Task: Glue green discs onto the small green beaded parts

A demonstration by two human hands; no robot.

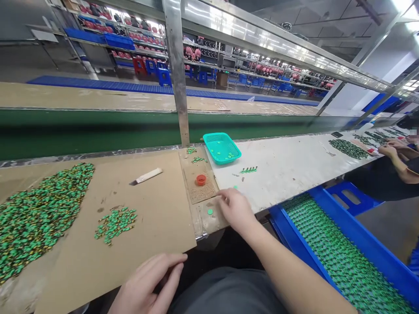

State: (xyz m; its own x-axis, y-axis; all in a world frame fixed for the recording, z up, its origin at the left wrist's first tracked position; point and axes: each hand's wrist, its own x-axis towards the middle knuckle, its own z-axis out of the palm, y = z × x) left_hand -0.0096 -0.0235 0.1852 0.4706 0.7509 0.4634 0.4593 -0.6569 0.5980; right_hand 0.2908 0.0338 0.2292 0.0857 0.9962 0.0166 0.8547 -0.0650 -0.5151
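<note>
No lettering, label, brand or number can be read anywhere: the teal basket beyond the right hand, the desk and the far shelves show no legible writing.

A teal basket by the steel post — a blue crate of green parts, perhaps caps.

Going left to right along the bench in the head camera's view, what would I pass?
Big green pile → small green pile → white tool → orange cap → teal basket → blue bin of green parts.
</note>
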